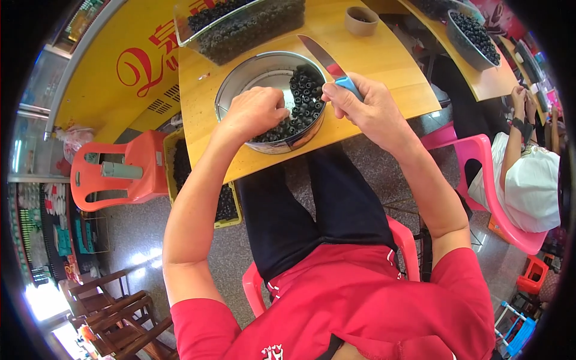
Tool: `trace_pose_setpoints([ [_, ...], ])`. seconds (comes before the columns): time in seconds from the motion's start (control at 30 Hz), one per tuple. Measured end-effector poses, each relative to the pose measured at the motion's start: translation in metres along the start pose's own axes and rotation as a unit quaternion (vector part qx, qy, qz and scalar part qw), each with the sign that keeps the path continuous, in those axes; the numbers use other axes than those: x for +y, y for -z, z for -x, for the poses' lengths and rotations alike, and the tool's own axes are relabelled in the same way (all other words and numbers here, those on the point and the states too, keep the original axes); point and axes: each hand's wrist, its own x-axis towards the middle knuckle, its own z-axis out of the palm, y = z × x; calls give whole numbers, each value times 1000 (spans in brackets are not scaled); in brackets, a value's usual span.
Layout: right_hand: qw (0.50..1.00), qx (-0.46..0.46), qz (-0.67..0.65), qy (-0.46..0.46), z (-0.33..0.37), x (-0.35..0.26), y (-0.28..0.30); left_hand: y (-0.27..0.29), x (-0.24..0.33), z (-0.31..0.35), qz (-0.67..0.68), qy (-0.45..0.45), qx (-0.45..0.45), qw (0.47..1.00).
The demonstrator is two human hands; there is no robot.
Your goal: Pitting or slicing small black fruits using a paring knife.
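A round metal tin (pixel 225 90) sits at the near edge of the wooden table. Small dark, shiny, rounded pieces (pixel 307 96), some showing a pale ring, are heaped along its right and near side; the bare metal bottom shows at the left. My left hand (pixel 257 111) is over the tin, its fingers curled and closed at the edge of the heap. What they pinch, if anything, is hidden. Above the tin's right rim, my right hand (pixel 367 108) grips a knife (pixel 319 53) by its blue handle. The blade points up and to the left, with a red patch near the handle.
Beyond the tin stands a clear plastic tub (pixel 252 36) of dark pieces, with a small brown bowl (pixel 361 21) to its right. An orange stool (pixel 120 171) and a yellow crate (pixel 237 207) are at the left. Another person (pixel 519 174) sits at the right by a grey basin (pixel 474 39).
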Motion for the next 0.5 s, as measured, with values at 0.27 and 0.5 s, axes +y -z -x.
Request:
trace_pose_setpoints([
  [0.27, 999, -1, 6, -31, 1, -5, 1, 4, -4, 3, 6, -7, -26, 1000],
  [0.5, 999, 0, 7, -32, 1, -6, 2, -4, -20, -4, 5, -31, -32, 999],
])
